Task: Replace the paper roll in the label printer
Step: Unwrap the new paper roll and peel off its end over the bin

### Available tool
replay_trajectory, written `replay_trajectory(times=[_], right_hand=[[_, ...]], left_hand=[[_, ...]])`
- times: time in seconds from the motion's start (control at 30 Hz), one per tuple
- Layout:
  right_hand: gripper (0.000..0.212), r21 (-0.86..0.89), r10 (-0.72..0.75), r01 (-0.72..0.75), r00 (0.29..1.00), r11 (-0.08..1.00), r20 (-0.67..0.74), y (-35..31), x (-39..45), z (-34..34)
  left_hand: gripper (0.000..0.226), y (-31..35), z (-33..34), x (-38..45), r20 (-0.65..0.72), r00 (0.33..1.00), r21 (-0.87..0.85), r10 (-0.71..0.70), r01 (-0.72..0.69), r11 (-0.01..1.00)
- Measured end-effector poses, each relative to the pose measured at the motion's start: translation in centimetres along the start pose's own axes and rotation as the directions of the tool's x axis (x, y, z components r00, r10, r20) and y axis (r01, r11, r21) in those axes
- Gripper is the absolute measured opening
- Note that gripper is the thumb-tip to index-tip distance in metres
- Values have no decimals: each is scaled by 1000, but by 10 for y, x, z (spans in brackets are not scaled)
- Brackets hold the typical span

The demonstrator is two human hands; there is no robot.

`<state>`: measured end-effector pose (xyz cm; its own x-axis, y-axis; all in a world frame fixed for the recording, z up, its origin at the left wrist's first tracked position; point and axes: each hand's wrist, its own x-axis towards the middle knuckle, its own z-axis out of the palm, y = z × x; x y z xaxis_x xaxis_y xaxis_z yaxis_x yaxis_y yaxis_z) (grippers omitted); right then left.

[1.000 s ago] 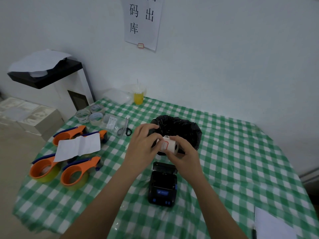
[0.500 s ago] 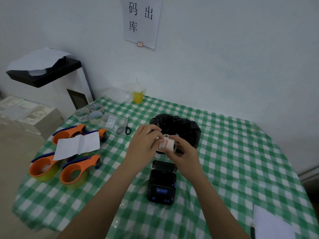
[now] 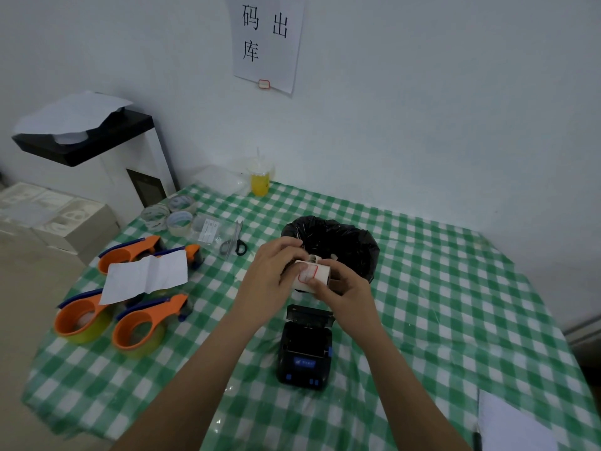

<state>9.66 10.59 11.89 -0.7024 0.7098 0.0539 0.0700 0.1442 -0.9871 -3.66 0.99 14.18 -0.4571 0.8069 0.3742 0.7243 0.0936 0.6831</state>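
Green-checked table (image 3: pixel 455 288) fills the view. Above its middle, the left hand (image 3: pixel 270 275) and right hand (image 3: pixel 349 288) both curl their fingers around the paper roll (image 3: pixel 311 275), its long axis running left-right. Below them sits the label printer (image 3: pixel 305 349), lid open.

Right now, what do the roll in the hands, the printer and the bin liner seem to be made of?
Paper roll: matt white paper, probably on a brown cardboard core, seen at its right end; a red-outlined label shows.
Label printer: black plastic, it seems, moulded, with blue buttons and a dull sheen.
Bin liner: thin black plastic film, crinkled and glossy.
Both hands, left hand and right hand, grip the roll.
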Motion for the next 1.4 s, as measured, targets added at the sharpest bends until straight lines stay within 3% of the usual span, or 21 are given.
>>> replay_trajectory(times=[0.1,0.23,0.43,0.53,0.63,0.77,0.97,1.17,1.4], right_hand=[[32,168,45,-45,999,985,1,-6,-1,-4],[29,324,100,-106,994,940,36,-12,-2,-10],[26,271,71,-74,997,960,22,-14,-2,-10],[37,117,17,-14,1000,993,-23,-14,-1,-13],[27,-53,-121,116,988,992,-99,-16,1,-17],[26,-252,-242,213,966,944,-87,-20,6,-18],[13,-256,-184,152,977,955,-107,-15,10,-18],[11,-297,-145,129,989,946,-32,-17,14,-13],[20,-386,-238,205,971,899,-39,-15,13,-10]], left_hand=[[42,1,-4,0,188,976,-249,-111,157,956],[54,5,-6,-1,394,905,-412,-162,332,849],[46,7,-3,3,322,930,-406,-175,303,862],[44,7,-2,3,287,946,-353,-147,247,903],[50,8,-4,3,289,953,-268,-88,169,948],[45,6,-3,2,292,952,-223,-91,160,962],[45,3,-4,0,290,952,-200,-94,157,967],[47,0,-3,-2,293,948,-159,-126,178,971],[47,1,-3,-2,299,939,-157,-171,225,962]])
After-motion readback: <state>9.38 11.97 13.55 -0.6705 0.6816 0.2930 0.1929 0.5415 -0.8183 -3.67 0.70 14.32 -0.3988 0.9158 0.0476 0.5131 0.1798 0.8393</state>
